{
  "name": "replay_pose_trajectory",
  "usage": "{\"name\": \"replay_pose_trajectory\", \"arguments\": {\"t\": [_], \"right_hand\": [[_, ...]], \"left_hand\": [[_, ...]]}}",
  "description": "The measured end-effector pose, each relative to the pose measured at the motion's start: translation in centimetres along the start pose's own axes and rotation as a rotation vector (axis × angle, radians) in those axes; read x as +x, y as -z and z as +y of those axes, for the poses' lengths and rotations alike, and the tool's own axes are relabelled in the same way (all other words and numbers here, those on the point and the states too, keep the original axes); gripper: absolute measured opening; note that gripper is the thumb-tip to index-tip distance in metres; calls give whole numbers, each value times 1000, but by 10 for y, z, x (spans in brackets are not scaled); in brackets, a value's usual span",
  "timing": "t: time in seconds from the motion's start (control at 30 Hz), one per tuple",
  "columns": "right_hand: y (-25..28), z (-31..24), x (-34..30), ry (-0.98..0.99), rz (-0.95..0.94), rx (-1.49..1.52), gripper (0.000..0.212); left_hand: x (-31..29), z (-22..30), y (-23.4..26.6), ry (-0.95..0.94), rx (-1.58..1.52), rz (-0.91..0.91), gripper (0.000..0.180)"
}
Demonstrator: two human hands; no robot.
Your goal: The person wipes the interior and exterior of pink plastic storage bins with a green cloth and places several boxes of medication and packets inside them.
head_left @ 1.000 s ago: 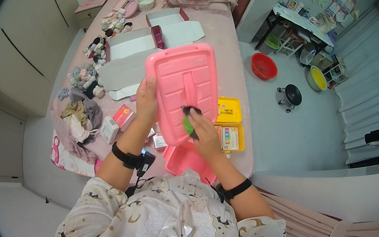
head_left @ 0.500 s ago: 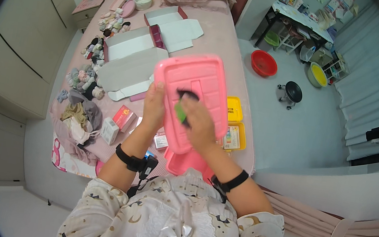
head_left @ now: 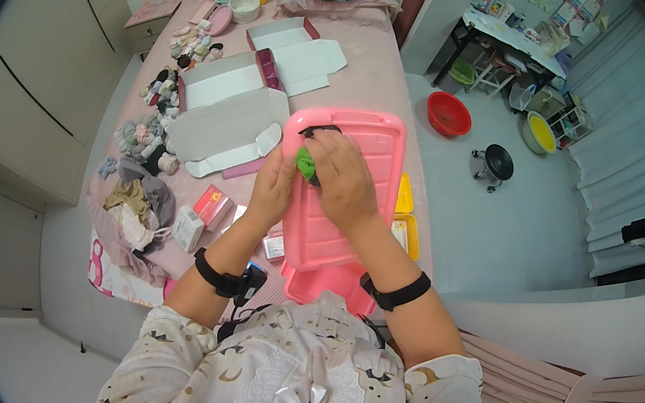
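Observation:
A pink plastic lid (head_left: 382,148) with a raised rim and grooved panels is held up in front of me. My left hand (head_left: 271,189) grips its left edge, fingers closed round it. My right hand (head_left: 347,189) is pressed on the lid's upper left part, its fingers bunched over a green and black cloth (head_left: 305,164). Part of that cloth is hidden under the fingers. Below the lid, close to my body, stands a pink plastic box (head_left: 313,284), mostly covered by the lid and my arm.
Opened cardboard boxes (head_left: 225,123) lie on the pink bed, with rolled socks (head_left: 151,136) and crumpled clothes (head_left: 132,205) along its left side. Small cartons (head_left: 212,205) sit near my left forearm. Right of the lid is a yellow box (head_left: 412,234). A red basin (head_left: 448,114) and black stool (head_left: 498,162) stand on the floor.
The lid has shifted slightly right and down and sits straighter. My right hand with the cloth has moved up toward the lid's upper left corner. My left hand keeps its grip.

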State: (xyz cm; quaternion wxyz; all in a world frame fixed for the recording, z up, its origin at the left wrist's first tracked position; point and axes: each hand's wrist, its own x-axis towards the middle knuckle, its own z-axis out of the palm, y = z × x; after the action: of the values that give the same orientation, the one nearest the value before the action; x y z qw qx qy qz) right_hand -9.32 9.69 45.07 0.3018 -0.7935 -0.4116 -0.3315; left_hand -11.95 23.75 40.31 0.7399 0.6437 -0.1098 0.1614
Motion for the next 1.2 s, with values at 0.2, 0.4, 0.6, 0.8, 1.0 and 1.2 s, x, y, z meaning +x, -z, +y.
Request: {"name": "replay_pose_trajectory", "arguments": {"t": [0.2, 0.4, 0.6, 0.8, 1.0, 1.2], "right_hand": [[4, 21, -8, -64, 47, -18, 40], [22, 49, -17, -277, 83, -77, 44], [-4, 39, -64, -561, -22, 46, 42], [-7, 17, -107, -588, -61, 190, 44], [-12, -9, -92, -380, -110, 253, 44], [-17, -39, -79, -423, -102, 334, 35]], "left_hand": [[-3, 6, 7, -88, 185, -16, 39], [-4, 11, 16, -57, 36, -18, 39], [5, 11, 13, -98, 148, 216, 37], [25, 22, 22, -85, -99, 346, 35], [24, -3, 27, -132, -174, 454, 37], [25, -9, 24, -152, -26, 569, 35]]}}
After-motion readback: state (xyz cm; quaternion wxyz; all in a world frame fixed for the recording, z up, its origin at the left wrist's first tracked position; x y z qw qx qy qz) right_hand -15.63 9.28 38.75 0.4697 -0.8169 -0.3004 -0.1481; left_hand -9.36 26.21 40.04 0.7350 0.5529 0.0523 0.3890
